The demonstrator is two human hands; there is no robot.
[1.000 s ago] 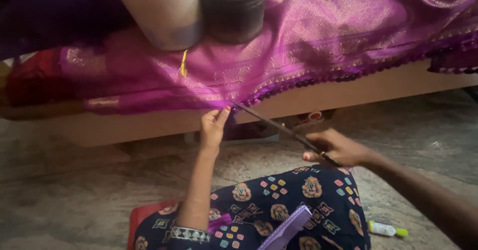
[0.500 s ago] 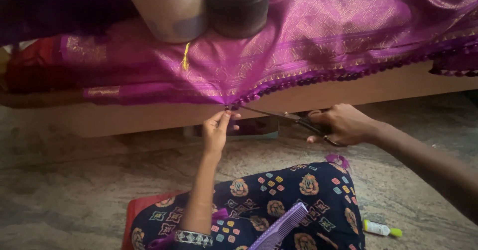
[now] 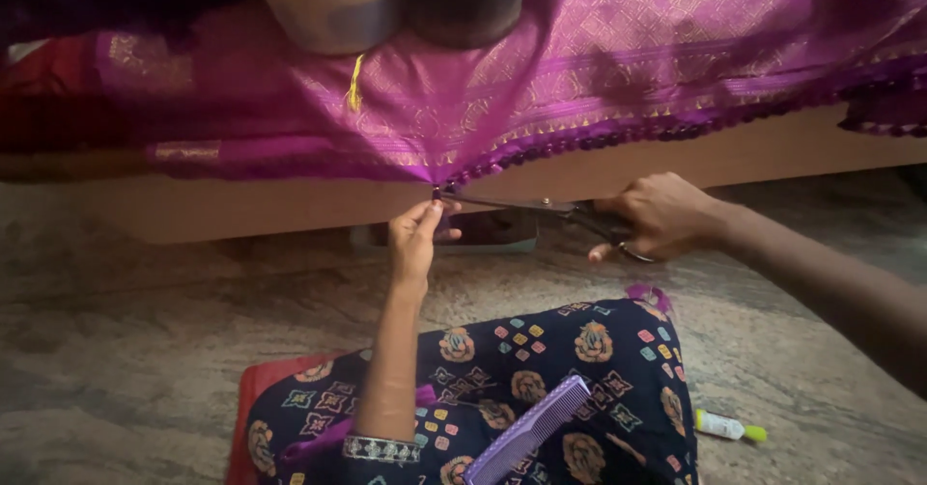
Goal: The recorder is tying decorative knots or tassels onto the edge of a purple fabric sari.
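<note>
Since the earlier frame, the scissors (image 3: 526,207) had swung from a downward slant to nearly level, their tips brought up to the hem of the purple cloth (image 3: 618,60), and the right hand (image 3: 657,217) had risen with them.

The left hand (image 3: 417,239) was closed in a narrow pinch on a tassel or thread at the beaded edge of the cloth, just below the point where the fabric gathered. The right hand was wrapped around the scissor handles, fingers through the loops. The blades lay almost together, tips touching or just beside the pinched spot; whether they were fully closed could not be told.

Risk, as a judgement: the tips sat very near the left fingertips, so a slip could nick them. The blades also lay against the woven hem; too high a cut would sever the border instead of the loose thread. Pull from the pinch could pucker the fabric.

The cloth hung over the edge of a low wooden platform (image 3: 290,210) at the far side. Two cylinders, one pale (image 3: 328,7) and one dark (image 3: 463,2), stood on the cloth. A yellow thread (image 3: 355,82) hung on the left. Near the viewer, a purple comb (image 3: 529,437) rested on the patterned lap (image 3: 541,379), and a small white tube (image 3: 724,427) lay on the floor at the right. Nothing blocked the scissors.
</note>
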